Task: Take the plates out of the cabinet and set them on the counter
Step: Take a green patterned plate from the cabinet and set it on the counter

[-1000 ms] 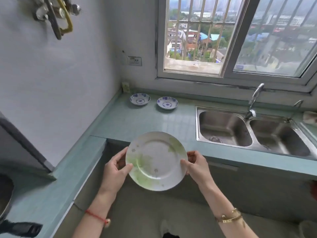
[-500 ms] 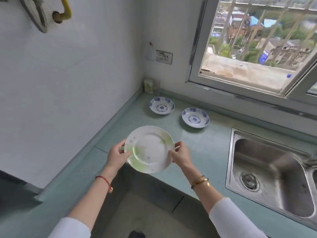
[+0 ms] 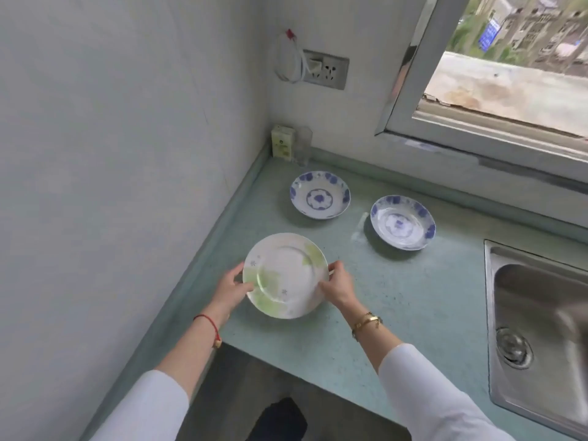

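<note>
A pale green desk [image 3: 397, 300] runs into the corner here, white wall on the left, a window up on the right, the steel sink [image 3: 541, 313] off at the right edge. Two blue-patterned dishes already sit on it — one back dish [image 3: 319, 195] close to the corner, the other dish [image 3: 402, 222] just to its right, well apart from the sink.

And here's the green-and-white plate [image 3: 285, 275], right over the front of the desk, near the wall-side edge and just in front of the back dish. The left hand [image 3: 231, 289] pinches its left rim, thumb on top; the right hand [image 3: 338, 285] grips the right rim — both clamped on the plate, on opposite sides of it.

This looks like the set-down step. The plate faces up, eating side to the camera; being round it has no long axis to speak of, and it sits close to level, perhaps a touch tilted toward the person. Whether its foot already touches the desk I cannot tell — the underside is hidden.

Next move, as I judge it: ease it flat, slide the fingers out from under the rim and let go, keeping it clear of the desk's front edge. Then back for any plates left in the cabinet, which isn't in view.
</note>
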`<action>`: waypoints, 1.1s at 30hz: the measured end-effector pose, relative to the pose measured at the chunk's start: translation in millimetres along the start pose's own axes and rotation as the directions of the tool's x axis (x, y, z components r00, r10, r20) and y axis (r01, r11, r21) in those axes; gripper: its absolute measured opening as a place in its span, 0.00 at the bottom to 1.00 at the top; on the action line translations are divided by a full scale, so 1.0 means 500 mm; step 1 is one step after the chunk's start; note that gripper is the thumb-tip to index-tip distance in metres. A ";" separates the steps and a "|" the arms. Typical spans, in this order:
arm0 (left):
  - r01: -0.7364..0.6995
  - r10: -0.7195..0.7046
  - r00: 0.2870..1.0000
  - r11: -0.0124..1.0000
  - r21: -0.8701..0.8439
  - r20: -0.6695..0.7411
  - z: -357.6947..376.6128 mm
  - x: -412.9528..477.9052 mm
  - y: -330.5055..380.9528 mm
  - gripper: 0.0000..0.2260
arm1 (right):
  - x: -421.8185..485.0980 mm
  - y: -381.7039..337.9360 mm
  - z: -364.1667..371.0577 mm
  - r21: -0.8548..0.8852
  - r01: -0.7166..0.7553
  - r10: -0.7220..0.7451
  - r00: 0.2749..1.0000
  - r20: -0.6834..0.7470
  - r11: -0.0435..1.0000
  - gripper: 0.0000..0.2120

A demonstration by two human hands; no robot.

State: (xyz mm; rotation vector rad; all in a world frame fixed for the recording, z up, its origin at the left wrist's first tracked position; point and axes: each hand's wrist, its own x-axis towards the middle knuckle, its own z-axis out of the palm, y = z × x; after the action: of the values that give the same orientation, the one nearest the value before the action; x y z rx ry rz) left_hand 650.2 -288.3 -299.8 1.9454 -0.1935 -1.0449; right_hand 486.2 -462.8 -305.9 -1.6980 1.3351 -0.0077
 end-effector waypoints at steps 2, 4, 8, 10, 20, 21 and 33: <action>0.007 -0.007 1.000 1.000 0.007 0.030 -0.008 0.024 0.001 0.33 | 0.017 -0.001 0.014 -0.007 -0.031 0.032 0.999 0.004 0.999 0.14; 0.005 -0.006 0.999 1.000 0.015 0.044 -0.014 0.041 -0.002 0.32 | 0.028 -0.001 0.025 -0.035 -0.049 0.049 0.999 0.002 0.998 0.14; 0.010 -0.011 0.997 1.000 0.017 0.080 -0.022 0.056 -0.011 0.33 | 0.041 -0.002 0.036 -0.048 -0.062 0.062 0.998 -0.004 0.997 0.11; 0.015 -0.016 0.995 1.000 0.010 0.094 -0.024 0.062 -0.013 0.33 | 0.046 -0.004 0.038 -0.058 -0.059 0.059 0.998 -0.004 0.997 0.11; 0.026 -0.026 1.000 1.000 -0.003 0.001 -0.025 0.040 -0.009 0.33 | 0.042 0.000 0.022 -0.065 -0.037 0.037 0.999 0.006 0.997 0.16; 0.018 -0.018 0.999 1.000 -0.002 -0.038 -0.027 0.030 -0.007 0.33 | 0.039 -0.002 0.014 -0.059 -0.027 0.026 1.000 -0.017 0.998 0.16; -0.360 0.222 0.844 0.909 -0.209 -0.488 -0.012 -0.326 -0.034 0.21 | -0.176 -0.087 -0.093 0.410 0.282 -0.386 0.902 0.196 0.867 0.08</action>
State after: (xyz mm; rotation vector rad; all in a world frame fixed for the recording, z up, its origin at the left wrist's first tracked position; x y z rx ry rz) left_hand 547.5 -193.0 -214.9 1.7594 -0.0648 -0.3679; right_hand 459.3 -427.7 -206.6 -1.5178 0.7599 -0.2119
